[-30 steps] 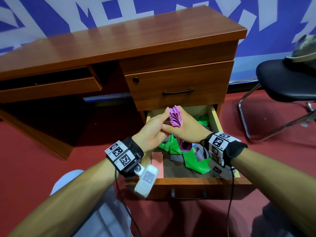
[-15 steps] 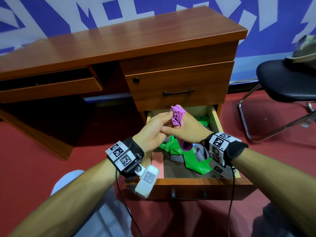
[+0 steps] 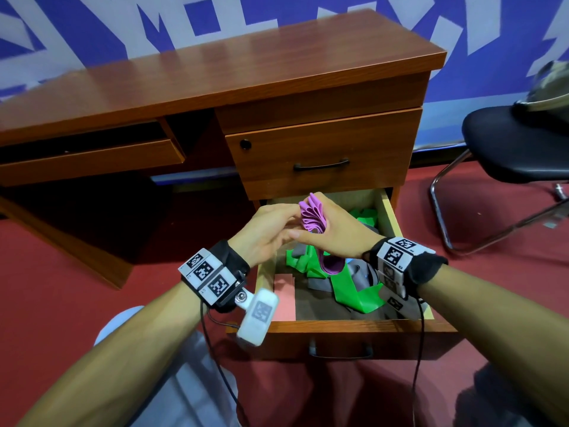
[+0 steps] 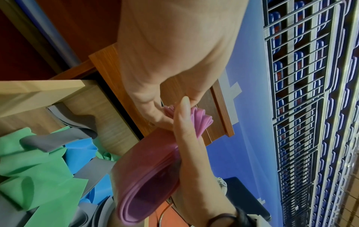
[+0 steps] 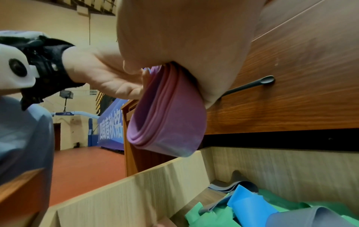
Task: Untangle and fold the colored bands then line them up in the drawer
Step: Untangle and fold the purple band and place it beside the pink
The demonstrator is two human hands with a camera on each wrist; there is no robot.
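Fanned wider since a second ago: purple band (image 3: 312, 217), pinched by left hand (image 3: 267, 232) and right hand (image 3: 335, 234). Thin, floppy, springy; best clamped across all folds.

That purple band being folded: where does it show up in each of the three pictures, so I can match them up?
Head: purple band fanned out at centre, between left hand and right hand, above the open drawer.
Left wrist: centre to bottom centre, beside the fingers.
Right wrist: hanging as a loop at centre.
Shared landmark: the drawer's pale wooden wall, with the green band lying inside.
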